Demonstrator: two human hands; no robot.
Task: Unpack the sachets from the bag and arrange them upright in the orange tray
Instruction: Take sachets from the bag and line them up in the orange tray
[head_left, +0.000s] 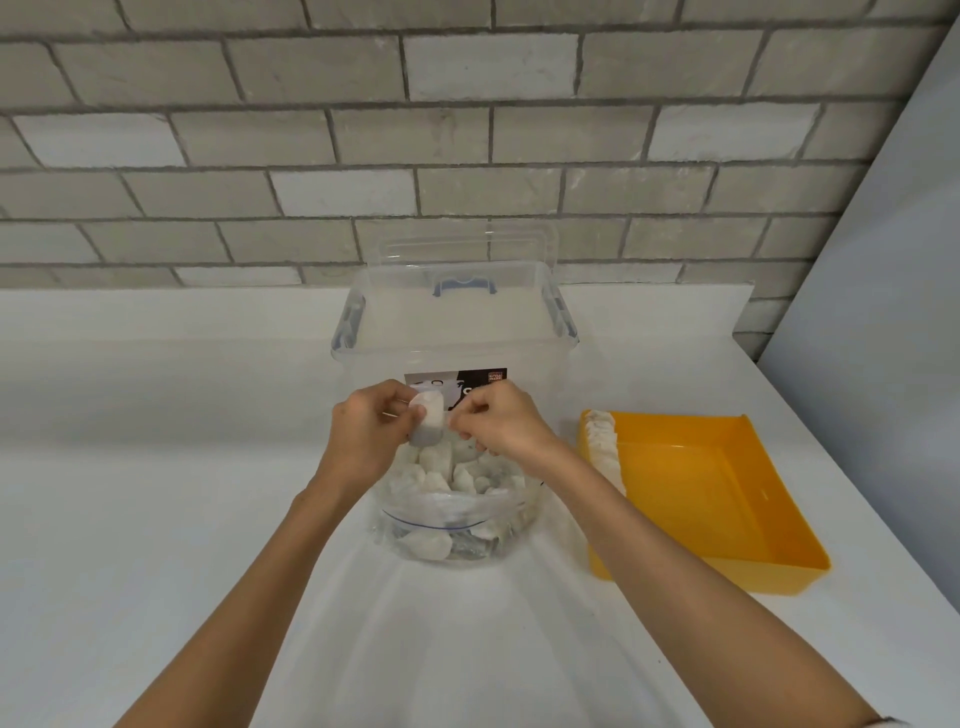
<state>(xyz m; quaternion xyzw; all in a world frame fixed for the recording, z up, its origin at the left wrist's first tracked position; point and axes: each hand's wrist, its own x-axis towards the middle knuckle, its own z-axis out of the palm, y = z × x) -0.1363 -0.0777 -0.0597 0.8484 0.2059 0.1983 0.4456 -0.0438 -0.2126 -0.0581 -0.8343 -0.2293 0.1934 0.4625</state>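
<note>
Centre frame, our left hand pinches a white sachet upright, while our right hand curls against its right edge, and we cannot tell if it grips. Just below sits the clear bag on the counter. A clear box stands behind, and at right is the orange tray, with a row of sachets along its left wall.

A: Looked like a plain work corner, perhaps a utility or packing room; could not be pinned down further.

B: Judged by what?

A: By a pale grey brick wall on the far side, bare of plaster. By a smooth white counter set right against it. By a flat grey panel closing off the right.

B: Anything else?

A: Only storage ware: a clear plastic storage box far centre, an orange tray to the right.
</note>
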